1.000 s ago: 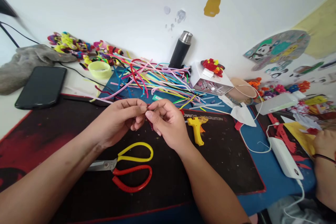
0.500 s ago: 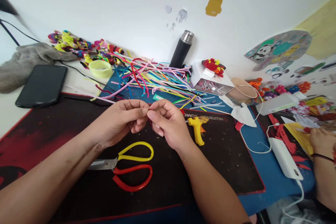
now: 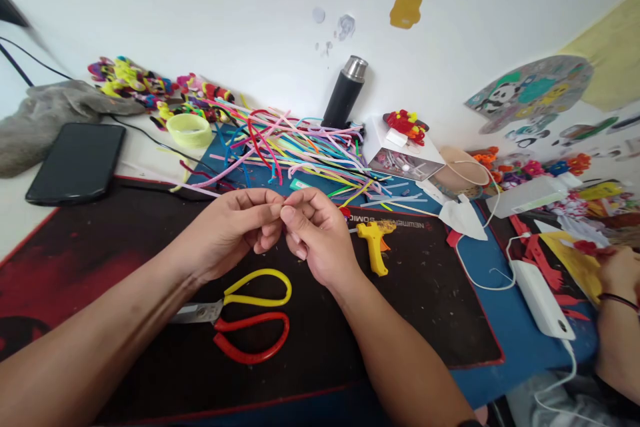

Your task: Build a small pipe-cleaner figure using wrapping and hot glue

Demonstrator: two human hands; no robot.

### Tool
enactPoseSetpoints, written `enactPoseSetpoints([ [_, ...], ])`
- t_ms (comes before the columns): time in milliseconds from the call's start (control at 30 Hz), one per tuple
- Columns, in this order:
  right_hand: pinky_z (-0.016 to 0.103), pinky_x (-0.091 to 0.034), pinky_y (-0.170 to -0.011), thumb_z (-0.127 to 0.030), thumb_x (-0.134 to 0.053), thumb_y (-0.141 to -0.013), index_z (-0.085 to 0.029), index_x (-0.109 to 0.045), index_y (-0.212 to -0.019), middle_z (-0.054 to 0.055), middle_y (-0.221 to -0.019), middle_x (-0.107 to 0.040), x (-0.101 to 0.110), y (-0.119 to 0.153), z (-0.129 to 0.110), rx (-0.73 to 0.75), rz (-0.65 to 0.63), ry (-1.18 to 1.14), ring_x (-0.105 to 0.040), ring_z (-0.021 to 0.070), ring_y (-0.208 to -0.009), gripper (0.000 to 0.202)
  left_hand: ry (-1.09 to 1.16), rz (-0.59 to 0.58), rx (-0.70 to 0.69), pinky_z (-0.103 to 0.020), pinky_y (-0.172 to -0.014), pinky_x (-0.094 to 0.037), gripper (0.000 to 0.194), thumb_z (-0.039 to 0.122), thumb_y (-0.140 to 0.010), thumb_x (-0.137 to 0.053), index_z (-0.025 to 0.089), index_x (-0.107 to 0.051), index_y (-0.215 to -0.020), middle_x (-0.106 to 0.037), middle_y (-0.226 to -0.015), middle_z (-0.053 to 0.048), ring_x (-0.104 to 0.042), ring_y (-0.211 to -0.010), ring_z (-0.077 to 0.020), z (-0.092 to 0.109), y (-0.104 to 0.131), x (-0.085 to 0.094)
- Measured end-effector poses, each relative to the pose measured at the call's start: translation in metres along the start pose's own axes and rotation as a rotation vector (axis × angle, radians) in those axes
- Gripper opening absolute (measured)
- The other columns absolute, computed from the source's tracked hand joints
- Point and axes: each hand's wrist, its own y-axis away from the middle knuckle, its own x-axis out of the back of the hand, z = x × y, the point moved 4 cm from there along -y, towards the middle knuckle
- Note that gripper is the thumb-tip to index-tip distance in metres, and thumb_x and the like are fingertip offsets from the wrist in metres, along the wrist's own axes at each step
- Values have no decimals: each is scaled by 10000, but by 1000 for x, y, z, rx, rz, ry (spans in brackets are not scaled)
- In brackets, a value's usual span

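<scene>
My left hand point(image 3: 235, 230) and my right hand point(image 3: 320, 233) meet above the black mat point(image 3: 320, 340), thumbs and fingertips pinched together. Whatever sits between the fingertips is too small and too covered to make out. Below them lie scissors point(image 3: 250, 327) with one yellow and one red handle, their blades partly behind my left forearm. To the right of my right hand rests a yellow glue gun point(image 3: 374, 247). A pile of colourful pipe cleaners point(image 3: 295, 147) spreads out behind both hands.
A phone point(image 3: 77, 161) and a yellow-green roll point(image 3: 190, 130) lie at the left. Further back stand a black thermos point(image 3: 345, 93) and a white box point(image 3: 405, 153). At the right are a white power bank point(image 3: 543, 300) with cables and a co-worker's hand point(image 3: 617, 273).
My hands keep the same pinched pose, with only slight finger movement. At the right, the co-worker's hand has shifted a little, and something red shows beside it. The view has drifted slightly.
</scene>
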Motion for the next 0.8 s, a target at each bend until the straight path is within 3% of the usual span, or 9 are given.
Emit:
enactPoseSetpoints([
  [367,225,-331,-411,-566,-934,-892,-272,-638,-1004,-115,-619,-548,-3,1,5,23,19,-41,-406,83,-440,432,-15,26,-36,-212,-493,-453,405,425,-741,-1061,169,-749,-768,-616,-558,29,-540,-494,-106,-2,1,-2],
  [567,222,-300,-416,-542,-954,-889,-258,-681,-996,-94,-616,-579,-1,-1,1,-16,22,-65,-423,86,-449,408,-39,89,-81,-212,-515,-479,382,408,-741,-1051,175,-747,-743,-658,-585,13,-568,-516,-111,-1,-1,2],
  [800,228,-291,-429,-530,-952,-895,-247,-698,-979,-112,-602,-501,9,-3,-8,22,94,-36,-364,74,-445,390,-62,170,-94,-209,-473,-459,428,421,-691,-1072,184,-716,-690,-644,-563,11,-568,-502,-118,7,0,8],
])
